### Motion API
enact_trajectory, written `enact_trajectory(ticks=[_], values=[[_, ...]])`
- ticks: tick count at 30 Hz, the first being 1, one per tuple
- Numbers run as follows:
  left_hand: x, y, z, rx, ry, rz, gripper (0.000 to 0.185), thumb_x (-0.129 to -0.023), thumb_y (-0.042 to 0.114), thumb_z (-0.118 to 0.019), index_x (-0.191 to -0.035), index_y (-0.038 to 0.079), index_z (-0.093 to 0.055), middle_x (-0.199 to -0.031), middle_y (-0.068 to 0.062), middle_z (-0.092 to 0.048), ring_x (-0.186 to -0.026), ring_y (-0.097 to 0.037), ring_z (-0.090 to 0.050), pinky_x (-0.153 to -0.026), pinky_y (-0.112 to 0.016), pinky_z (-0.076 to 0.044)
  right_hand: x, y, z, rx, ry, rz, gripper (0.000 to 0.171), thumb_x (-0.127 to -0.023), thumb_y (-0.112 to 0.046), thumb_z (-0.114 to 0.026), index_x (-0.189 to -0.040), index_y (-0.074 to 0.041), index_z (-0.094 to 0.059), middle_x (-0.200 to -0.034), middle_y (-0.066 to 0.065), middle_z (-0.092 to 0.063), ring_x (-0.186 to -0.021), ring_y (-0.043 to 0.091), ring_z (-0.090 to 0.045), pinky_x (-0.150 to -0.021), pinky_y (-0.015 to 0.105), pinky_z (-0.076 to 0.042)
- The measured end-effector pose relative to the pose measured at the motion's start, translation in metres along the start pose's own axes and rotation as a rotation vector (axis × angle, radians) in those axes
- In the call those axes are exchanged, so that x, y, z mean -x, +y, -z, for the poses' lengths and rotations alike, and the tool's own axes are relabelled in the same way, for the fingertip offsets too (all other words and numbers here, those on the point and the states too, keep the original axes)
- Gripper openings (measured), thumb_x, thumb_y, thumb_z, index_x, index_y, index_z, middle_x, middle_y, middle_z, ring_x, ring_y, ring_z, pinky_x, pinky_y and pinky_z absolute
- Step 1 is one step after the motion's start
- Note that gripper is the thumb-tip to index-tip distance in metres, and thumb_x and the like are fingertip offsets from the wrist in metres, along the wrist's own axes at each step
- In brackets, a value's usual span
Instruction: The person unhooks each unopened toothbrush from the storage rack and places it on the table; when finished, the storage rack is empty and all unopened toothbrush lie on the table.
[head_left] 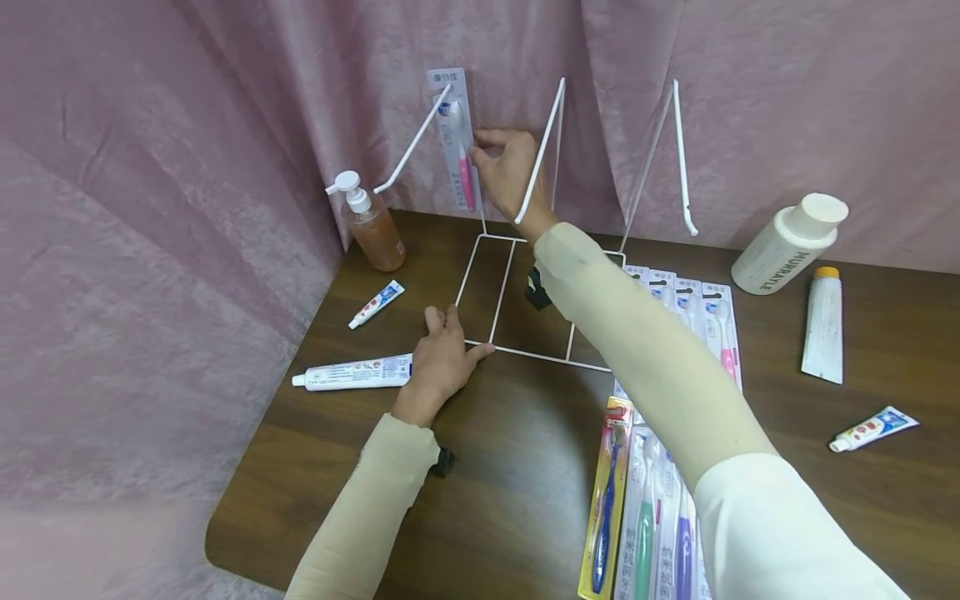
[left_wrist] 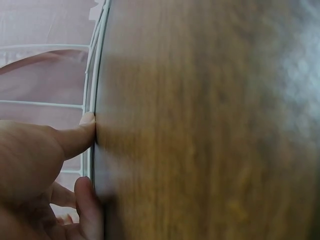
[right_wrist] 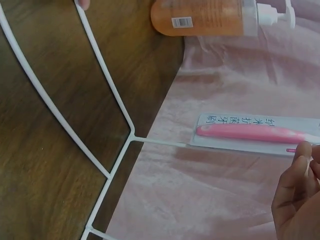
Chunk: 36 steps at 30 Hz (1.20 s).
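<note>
**Pink toothbrush pack going onto the white wire rack**

Pink toothbrush in its flat white blister card (head_left: pixel 459 142) held high against the pink velvet curtain (head_left: pixel 150 208), at the leftmost angled arm of the white wire display rack (head_left: pixel 525 287). Right hand (head_left: pixel 508 171) pinching the card's edge with thumb and fingertips, fingers curled around it. Left hand (head_left: pixel 442 358) laid flat on the dark wooden table (head_left: pixel 510 467), straight fingers pressing the rack's base wire at its front-left corner.

Judged from this: best done by keeping that base pinned so the light frame cannot tip or slide, holding the card square to the arm, and lining its top hang hole up with the arm's tip before sliding. Pinch kept low on the card, clear of the hole.

Around the rack: orange pump soap bottle (head_left: pixel 371 225) at back left, long white toothpaste tube (head_left: pixel 352 373) just beside the left hand, more carded toothbrushes (head_left: pixel 686 308) fanned out on the right.

Right wrist view alone gives the card's print, the rack's welded wire joint (right_wrist: pixel 132 136) and the fingertips (right_wrist: pixel 302 150) at the card's edge. Left wrist view alone shows one fingertip (left_wrist: pixel 88 120) touching the wire against the table. Only the head view places both hands together.
</note>
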<state>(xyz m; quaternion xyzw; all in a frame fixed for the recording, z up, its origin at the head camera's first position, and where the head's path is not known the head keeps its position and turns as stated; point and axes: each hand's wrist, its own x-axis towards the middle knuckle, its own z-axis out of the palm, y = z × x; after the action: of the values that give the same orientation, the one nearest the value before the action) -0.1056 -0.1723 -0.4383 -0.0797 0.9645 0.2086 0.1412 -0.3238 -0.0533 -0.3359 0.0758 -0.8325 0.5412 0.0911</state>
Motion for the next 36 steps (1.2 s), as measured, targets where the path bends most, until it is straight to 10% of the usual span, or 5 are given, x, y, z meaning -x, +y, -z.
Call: enact_trajectory(ticks=[18, 30, 36], values=[[-0.004, 0.005, 0.002, -0.014, -0.025, -0.028, 0.105, -0.11, 0.056, -0.074, -0.179, -0.006, -0.025, -0.149, -0.022, -0.036, -0.076, -0.035, -0.065, -0.08, -0.048, -0.06, 0.022, -0.017, 0.02, -0.182, 0.019, -0.063, 0.014, -0.109, -0.012, -0.076, -0.114, -0.007, -0.088, -0.099, 0.007, -0.086, -0.053, 0.008, -0.066, -0.055, 0.021, -0.056], [-0.013, -0.005, 0.004, -0.02, -0.023, -0.064, 0.104, -0.11, 0.054, -0.075, -0.177, -0.009, -0.027, -0.149, -0.024, -0.036, -0.079, -0.039, -0.069, -0.086, -0.053, -0.063, 0.063, -0.019, 0.038, -0.255, 0.041, -0.008, 0.017, -0.11, -0.01, -0.075, -0.116, 0.003, -0.086, -0.087, 0.004, -0.077, -0.058, -0.001, -0.057, -0.059, 0.018, -0.05], [-0.024, -0.02, 0.006, -0.024, -0.016, -0.089, 0.106, -0.11, 0.056, -0.075, -0.176, -0.011, -0.027, -0.15, -0.028, -0.035, -0.077, -0.041, -0.069, -0.087, -0.056, -0.063, 0.103, -0.009, 0.049, -0.379, -0.063, -0.166, 0.017, -0.11, -0.009, -0.075, -0.119, 0.003, -0.083, -0.079, -0.004, -0.07, -0.048, 0.003, -0.049, -0.049, 0.02, -0.042]])
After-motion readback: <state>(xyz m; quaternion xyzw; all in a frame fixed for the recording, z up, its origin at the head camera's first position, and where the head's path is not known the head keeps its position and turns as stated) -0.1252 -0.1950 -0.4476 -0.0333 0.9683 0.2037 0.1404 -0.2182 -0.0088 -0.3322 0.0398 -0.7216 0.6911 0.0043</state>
